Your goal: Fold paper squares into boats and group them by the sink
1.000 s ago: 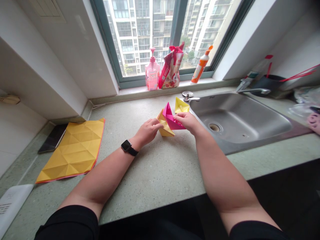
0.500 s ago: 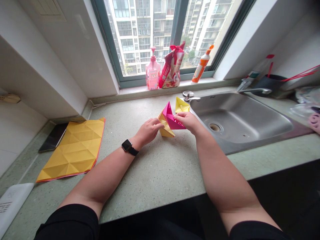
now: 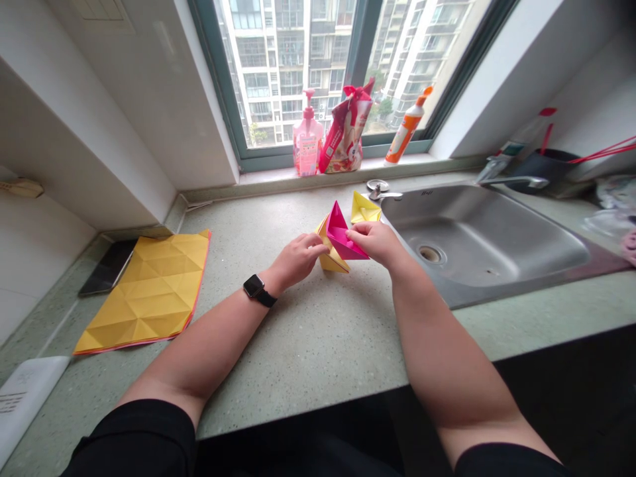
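My left hand [image 3: 297, 258] and my right hand [image 3: 376, 242] both pinch a half-folded paper piece [image 3: 338, 237], pink on one side and yellow on the other, held just above the green stone counter [image 3: 318, 331]. The left fingers grip its yellow left flap, the right fingers its pink right part. A black watch [image 3: 256, 289] sits on my left wrist. Just behind the held piece stands a small folded yellow paper shape [image 3: 364, 209] near the sink's corner.
A creased yellow sheet stack [image 3: 150, 290] lies at the left, beside a dark phone [image 3: 106, 267] and a white object [image 3: 22, 401]. A steel sink [image 3: 477, 235] fills the right. On the sill stand a pink pump bottle [image 3: 307, 140], a red bag [image 3: 348, 129] and an orange bottle [image 3: 406, 129].
The hands and folded paper have stayed almost still; the fingers shifted slightly on the paper. The view has drifted a little.
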Motion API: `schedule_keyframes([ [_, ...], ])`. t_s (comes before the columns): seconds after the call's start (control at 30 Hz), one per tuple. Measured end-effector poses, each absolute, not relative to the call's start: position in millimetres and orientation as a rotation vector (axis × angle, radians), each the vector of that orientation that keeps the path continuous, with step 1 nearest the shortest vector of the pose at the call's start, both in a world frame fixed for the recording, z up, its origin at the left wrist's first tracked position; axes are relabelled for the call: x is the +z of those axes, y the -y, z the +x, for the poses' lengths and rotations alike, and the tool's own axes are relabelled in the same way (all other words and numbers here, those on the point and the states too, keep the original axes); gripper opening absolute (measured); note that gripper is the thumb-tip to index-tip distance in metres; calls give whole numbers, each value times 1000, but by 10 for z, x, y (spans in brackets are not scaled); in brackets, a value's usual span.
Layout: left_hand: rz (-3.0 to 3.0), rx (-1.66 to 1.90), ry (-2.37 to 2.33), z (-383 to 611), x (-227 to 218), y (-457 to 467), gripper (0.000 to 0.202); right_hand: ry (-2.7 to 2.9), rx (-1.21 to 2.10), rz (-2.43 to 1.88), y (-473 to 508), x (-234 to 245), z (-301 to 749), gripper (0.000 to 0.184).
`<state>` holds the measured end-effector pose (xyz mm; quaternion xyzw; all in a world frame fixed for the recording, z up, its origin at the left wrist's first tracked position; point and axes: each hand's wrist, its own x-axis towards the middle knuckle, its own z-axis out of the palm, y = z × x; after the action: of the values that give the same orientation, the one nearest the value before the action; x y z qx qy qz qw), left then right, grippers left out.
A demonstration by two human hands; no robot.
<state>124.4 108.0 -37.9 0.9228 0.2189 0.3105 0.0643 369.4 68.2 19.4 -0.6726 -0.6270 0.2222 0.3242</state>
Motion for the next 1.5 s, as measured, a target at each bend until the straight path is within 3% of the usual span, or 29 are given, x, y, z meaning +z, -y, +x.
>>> schedule_keyframes([
  [0.33, 2713, 941, -619, 1235, -362, -1075, 34, 1666, 711, -1827, -705, 94, 3583, 30],
  [0.5, 2612, 1006, -614, 1204, -313, -1061, 9, 1718, 753, -1810, -700, 49, 3492, 30],
  [1.1, 2243, 984, -1069, 1098, -384, -1336, 18, 1890, 620, -1714, -740, -184, 3130, 43],
  [1.5, 2227, 809, -1017, 1010, -414, -1432, 23, 1742, 402, -1722, -769, -192, 3218, 18],
])
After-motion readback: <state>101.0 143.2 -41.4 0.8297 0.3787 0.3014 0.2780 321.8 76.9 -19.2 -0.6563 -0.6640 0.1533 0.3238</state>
